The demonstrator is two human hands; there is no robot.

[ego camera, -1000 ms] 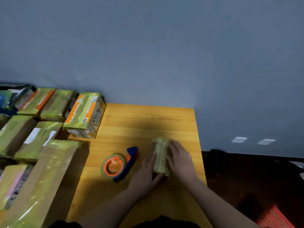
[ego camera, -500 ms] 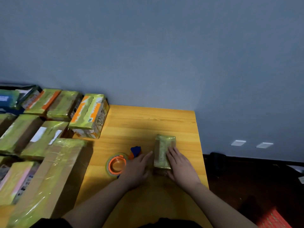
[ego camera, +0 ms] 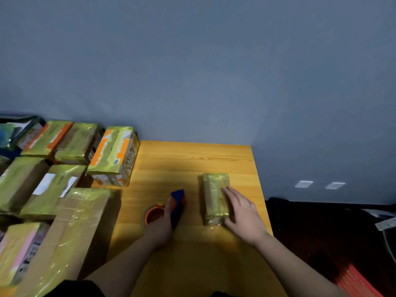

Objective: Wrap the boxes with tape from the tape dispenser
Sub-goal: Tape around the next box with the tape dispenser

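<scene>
A small box (ego camera: 213, 198) covered in yellowish tape lies lengthwise on the wooden table (ego camera: 192, 159). My right hand (ego camera: 243, 213) rests flat along its right side, fingers straight. To the left, my left hand (ego camera: 160, 228) grips the tape dispenser (ego camera: 176, 205), which has a blue handle and an orange roll holder. The hand covers much of the roll, and the dispenser sits on the table a short way from the box.
Several tape-wrapped boxes are stacked at the left, the nearest being a large cardboard one (ego camera: 70, 234) and an orange-printed one (ego camera: 114, 156). A grey wall stands behind the table. Dark floor lies beyond the right edge, with a red object (ego camera: 357, 284) at bottom right.
My left hand left the small box, moved left and took hold of the tape dispenser. My right hand stayed on the box, sliding to its right side.
</scene>
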